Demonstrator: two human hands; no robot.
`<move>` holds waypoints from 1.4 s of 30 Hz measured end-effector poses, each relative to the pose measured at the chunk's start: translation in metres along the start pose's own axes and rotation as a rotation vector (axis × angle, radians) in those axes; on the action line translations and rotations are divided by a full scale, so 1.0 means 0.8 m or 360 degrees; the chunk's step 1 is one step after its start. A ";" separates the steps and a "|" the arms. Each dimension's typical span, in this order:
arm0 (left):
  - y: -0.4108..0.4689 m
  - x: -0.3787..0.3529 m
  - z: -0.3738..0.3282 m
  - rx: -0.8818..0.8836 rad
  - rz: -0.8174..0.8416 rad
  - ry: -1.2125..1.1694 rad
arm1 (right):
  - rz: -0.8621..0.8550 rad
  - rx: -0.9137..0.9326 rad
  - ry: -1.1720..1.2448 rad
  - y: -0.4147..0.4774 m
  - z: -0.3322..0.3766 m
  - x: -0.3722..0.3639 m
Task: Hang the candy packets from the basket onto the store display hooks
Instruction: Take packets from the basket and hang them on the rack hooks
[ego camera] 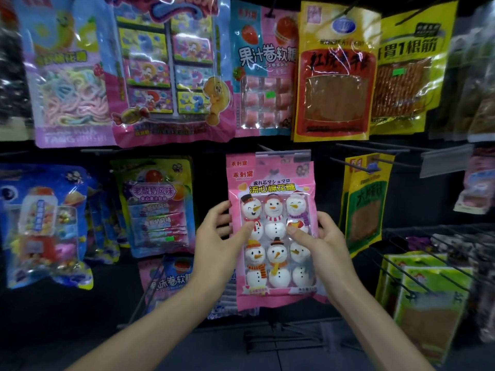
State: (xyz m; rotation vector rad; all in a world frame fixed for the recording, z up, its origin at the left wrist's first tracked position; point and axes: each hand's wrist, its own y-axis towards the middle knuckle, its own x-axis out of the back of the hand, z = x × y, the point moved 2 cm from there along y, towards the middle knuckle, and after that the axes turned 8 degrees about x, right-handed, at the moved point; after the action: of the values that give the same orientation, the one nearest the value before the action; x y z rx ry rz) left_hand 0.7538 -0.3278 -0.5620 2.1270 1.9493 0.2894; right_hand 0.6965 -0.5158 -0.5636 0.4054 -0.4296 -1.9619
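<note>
While left hand pinches the snowman packet, right hand pinches its opposite edge.

Pink snowman marshmallow packet upright before the display, top at a hook's label strip.

Two hands — one held packet

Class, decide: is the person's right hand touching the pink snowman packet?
Touching. The head view shows the right hand gripping the pink snowman packet at its edge, thumb flat on the front.
</note>
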 end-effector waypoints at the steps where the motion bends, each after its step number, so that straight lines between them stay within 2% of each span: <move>1: 0.003 0.000 0.005 0.0022 -0.0002 0.0001 | -0.0005 -0.0025 0.0028 0.003 -0.003 0.000; 4: 0.012 -0.001 0.015 0.0068 -0.0022 -0.0027 | -0.0058 -0.0097 0.0131 0.013 -0.013 0.000; 7: 0.020 -0.005 0.016 0.0069 -0.0073 -0.0100 | -0.0066 -0.0049 0.0088 0.022 -0.020 0.000; 16: 0.056 -0.018 0.023 -0.0011 -0.0251 -0.0081 | -0.0272 0.0262 -0.0479 0.057 -0.044 -0.008; 23: 0.083 -0.026 0.034 -0.0065 -0.0393 -0.0021 | -0.0363 0.0275 -0.0518 0.074 -0.058 -0.016; 27: 0.091 -0.029 0.036 -0.0088 -0.0439 -0.0018 | -0.0349 0.0369 -0.0558 0.071 -0.067 -0.026; 35: 0.097 -0.033 0.038 -0.0150 -0.0445 0.0012 | -0.0232 0.0359 -0.0565 0.074 -0.074 -0.028; 42: 0.091 -0.028 0.045 -0.0154 -0.0435 0.0031 | -0.0241 0.0331 -0.0551 0.073 -0.081 -0.030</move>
State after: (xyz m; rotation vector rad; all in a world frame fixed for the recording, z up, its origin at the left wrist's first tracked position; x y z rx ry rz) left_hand 0.8322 -0.3573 -0.5734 1.7779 2.1572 0.3449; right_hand 0.7822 -0.5246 -0.5913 0.2326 -0.8506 -2.1496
